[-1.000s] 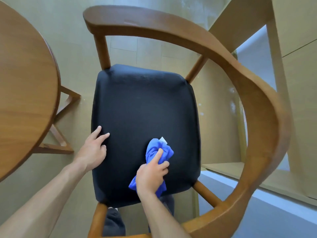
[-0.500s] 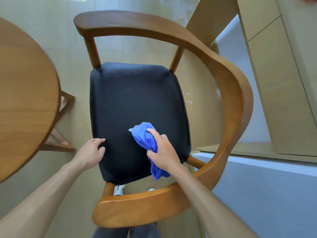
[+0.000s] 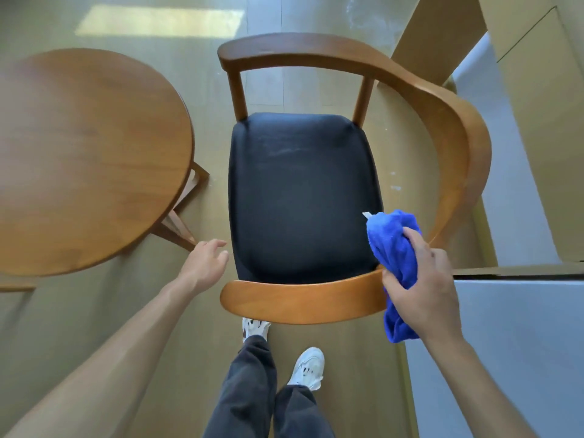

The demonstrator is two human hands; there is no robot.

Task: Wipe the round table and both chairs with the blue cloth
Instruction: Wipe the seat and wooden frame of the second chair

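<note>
Blue cloth (image 3: 393, 248) sits bunched in the right hand (image 3: 423, 279), fingers curled round it, held over the near right corner of the chair (image 3: 455, 153) where the curved wooden armrest (image 3: 300, 301) meets the black seat pad (image 3: 300, 197). A tail of cloth hangs below the hand, past the armrest. Wadded grip likely gives a thick pad to press on the wood; position suggests the rail is the surface in hand, though contact with it can't be confirmed.

Left hand (image 3: 205, 263) hovers just beside the near left edge of the seat pad, fingers loosely spread and holding nothing, not touching the chair. Probably free to steady the chair if needed.

Round table (image 3: 88, 159) stands to the left, close to the chair, top bare wood. Only one chair in view; second chair not visible. Person stands behind the chair, white shoes (image 3: 308, 368) and dark trousers (image 3: 252, 390) below the armrest, leaning over so both hands reach the seat area.
</note>
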